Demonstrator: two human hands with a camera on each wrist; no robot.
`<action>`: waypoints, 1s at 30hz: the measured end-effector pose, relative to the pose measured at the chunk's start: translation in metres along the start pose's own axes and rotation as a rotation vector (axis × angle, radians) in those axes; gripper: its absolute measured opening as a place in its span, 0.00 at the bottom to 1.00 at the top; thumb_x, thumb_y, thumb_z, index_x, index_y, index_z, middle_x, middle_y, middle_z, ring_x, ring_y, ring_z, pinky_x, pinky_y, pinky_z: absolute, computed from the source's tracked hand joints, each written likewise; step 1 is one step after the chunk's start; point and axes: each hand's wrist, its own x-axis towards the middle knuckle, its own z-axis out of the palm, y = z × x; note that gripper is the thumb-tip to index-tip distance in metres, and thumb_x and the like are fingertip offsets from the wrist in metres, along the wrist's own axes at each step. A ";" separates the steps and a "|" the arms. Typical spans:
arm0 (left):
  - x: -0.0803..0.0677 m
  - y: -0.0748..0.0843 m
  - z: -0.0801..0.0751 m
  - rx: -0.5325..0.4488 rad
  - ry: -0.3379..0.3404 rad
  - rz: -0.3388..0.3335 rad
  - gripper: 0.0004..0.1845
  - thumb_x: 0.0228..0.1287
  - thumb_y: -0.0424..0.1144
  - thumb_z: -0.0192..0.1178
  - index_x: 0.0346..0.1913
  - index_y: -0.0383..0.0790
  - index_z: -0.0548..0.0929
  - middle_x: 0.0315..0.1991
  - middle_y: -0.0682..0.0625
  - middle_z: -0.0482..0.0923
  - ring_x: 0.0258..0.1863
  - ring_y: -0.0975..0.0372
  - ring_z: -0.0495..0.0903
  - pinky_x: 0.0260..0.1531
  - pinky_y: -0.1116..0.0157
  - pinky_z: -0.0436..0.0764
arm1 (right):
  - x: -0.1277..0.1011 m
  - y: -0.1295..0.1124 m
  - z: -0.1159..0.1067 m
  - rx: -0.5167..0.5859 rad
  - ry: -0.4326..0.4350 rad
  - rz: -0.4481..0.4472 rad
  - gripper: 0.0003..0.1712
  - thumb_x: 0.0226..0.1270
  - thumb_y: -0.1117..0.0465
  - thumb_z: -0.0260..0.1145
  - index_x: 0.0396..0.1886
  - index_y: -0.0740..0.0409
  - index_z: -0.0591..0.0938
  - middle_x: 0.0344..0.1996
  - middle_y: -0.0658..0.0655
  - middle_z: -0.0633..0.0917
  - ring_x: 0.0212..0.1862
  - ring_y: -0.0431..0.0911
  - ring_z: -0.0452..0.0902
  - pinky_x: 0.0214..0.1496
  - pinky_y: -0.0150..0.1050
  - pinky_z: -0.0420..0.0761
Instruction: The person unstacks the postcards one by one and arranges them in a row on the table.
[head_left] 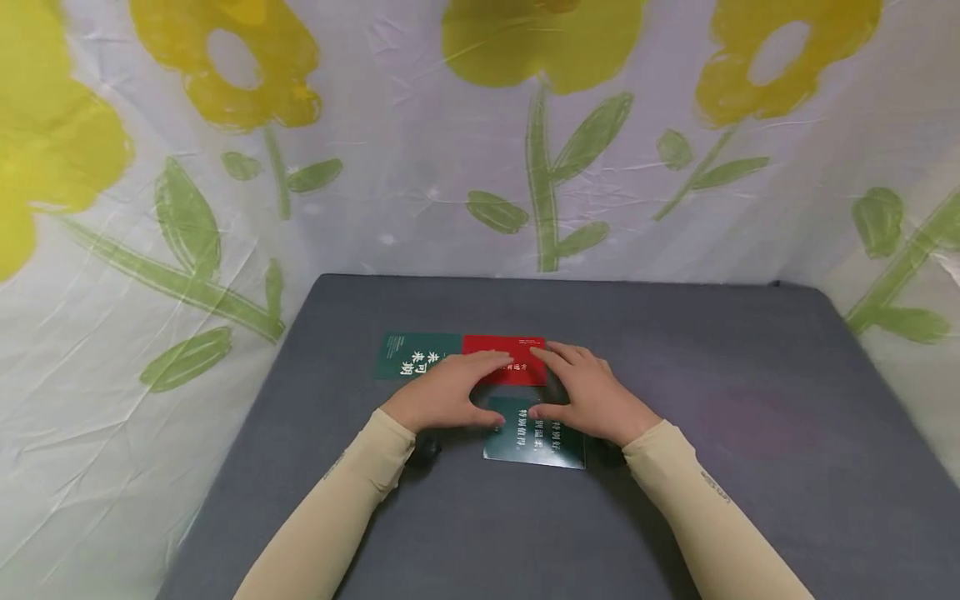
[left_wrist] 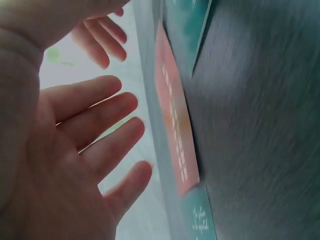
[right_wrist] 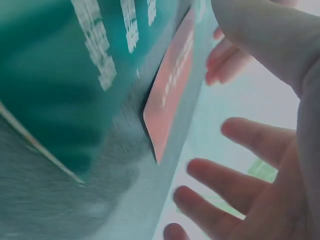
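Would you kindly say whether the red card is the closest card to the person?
No, a green card lies nearer than the red card.

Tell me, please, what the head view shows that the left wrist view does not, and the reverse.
Only the head view: the yellow flowers, both sleeves and the back of the left hand. Only the left wrist view: the palm of that hand. Both: the red card, left green card, nearer green card, gray table and, at least partly, the right hand.
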 end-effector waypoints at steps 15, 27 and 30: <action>-0.012 0.029 0.006 0.069 -0.104 0.042 0.49 0.54 0.55 0.82 0.80 0.50 0.74 0.75 0.54 0.77 0.71 0.59 0.76 0.73 0.54 0.79 | -0.042 -0.006 0.019 -0.035 0.000 0.011 0.62 0.52 0.41 0.88 0.83 0.53 0.70 0.72 0.58 0.79 0.74 0.59 0.73 0.79 0.66 0.67; -0.017 0.027 0.017 0.148 -0.095 0.007 0.52 0.51 0.57 0.83 0.80 0.51 0.73 0.73 0.53 0.77 0.69 0.58 0.76 0.68 0.55 0.83 | -0.037 -0.014 0.023 -0.087 -0.052 0.025 0.66 0.47 0.42 0.90 0.83 0.56 0.68 0.71 0.59 0.79 0.74 0.58 0.73 0.80 0.65 0.68; -0.015 0.028 0.020 0.173 -0.089 0.008 0.52 0.51 0.57 0.83 0.80 0.51 0.73 0.73 0.53 0.77 0.69 0.58 0.76 0.69 0.55 0.83 | -0.040 -0.014 0.023 -0.073 -0.048 0.035 0.64 0.48 0.43 0.90 0.83 0.56 0.69 0.71 0.58 0.79 0.73 0.57 0.73 0.79 0.64 0.69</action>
